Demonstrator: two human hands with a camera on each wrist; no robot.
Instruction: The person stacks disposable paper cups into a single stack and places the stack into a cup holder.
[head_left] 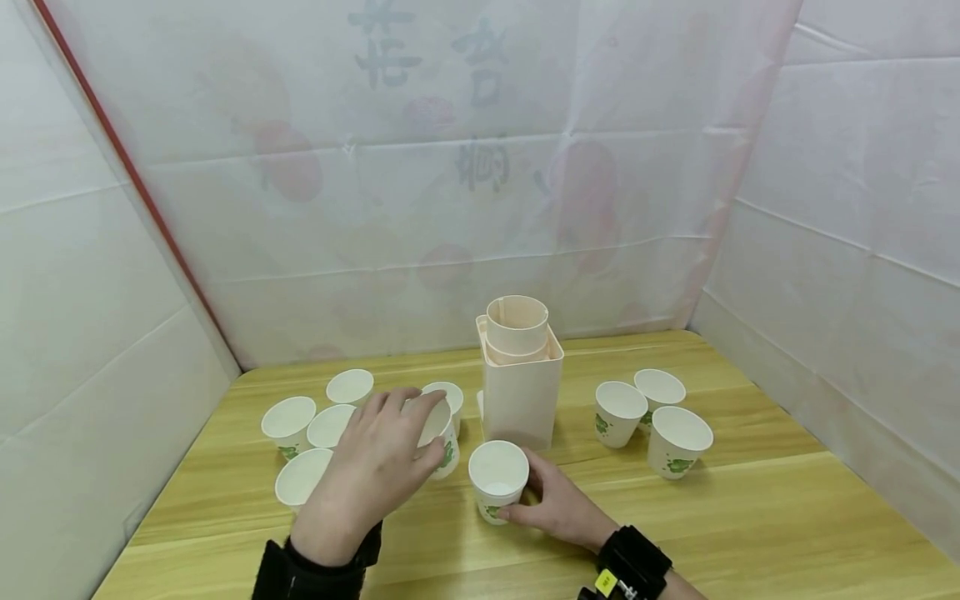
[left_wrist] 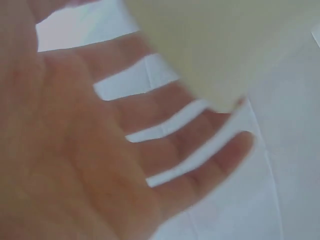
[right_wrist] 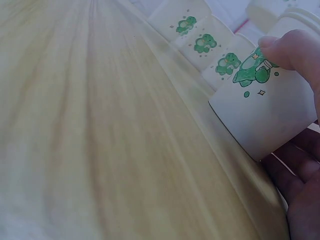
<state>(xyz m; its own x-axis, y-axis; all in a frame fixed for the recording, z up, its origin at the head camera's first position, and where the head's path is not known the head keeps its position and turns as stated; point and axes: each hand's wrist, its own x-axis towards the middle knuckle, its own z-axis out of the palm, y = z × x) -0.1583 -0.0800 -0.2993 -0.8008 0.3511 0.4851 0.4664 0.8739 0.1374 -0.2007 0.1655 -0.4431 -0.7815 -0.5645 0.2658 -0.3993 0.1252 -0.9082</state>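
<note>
In front of the tall cream plastic box [head_left: 521, 404], the right hand [head_left: 562, 504] grips a white paper cup with a green cartoon print [head_left: 498, 477], its thumb on the printed side and its fingers bent round the back. This cup stands upright on the yellow wood-grain counter [head_left: 457, 558], with a second rim line just under its lip.

To the box's near left, the left hand [head_left: 375, 467] is spread, its fingers apart and only slightly bent, over another printed white cup [head_left: 452, 446]. Whether its fingertips touch that cup, I cannot tell. A further white cup [head_left: 448, 392] stands behind it, just left of the box.

Farther left of the box stand four upright white cups [head_left: 288, 414], partly hidden by the left hand. Well to the right of the box, three more white cups [head_left: 680, 437] stand close together.

A round cream tube [head_left: 517, 335] rises from the box's top. Behind the box hangs a white sheet [head_left: 420, 217] with faint grey characters and pink patches. Both wrists wear black bands [head_left: 633, 558].
</note>
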